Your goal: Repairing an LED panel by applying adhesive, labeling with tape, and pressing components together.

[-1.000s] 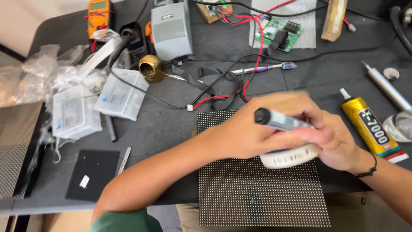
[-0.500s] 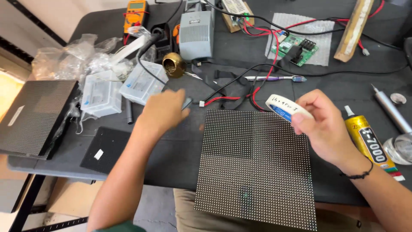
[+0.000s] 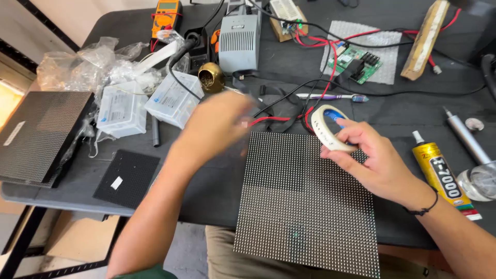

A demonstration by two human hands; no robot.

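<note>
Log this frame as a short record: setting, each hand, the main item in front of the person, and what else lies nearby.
setting: dark worktable seen from a head camera
right hand: holds a roll of tape over the top right corner of the panel
left hand: blurred, above the table left of the tape; whether it holds anything cannot be told
main item: square dotted panel lying flat at the table's near edge
nearby: glue tube to the right, green circuit board behind, red and black wires, orange meter
</note>
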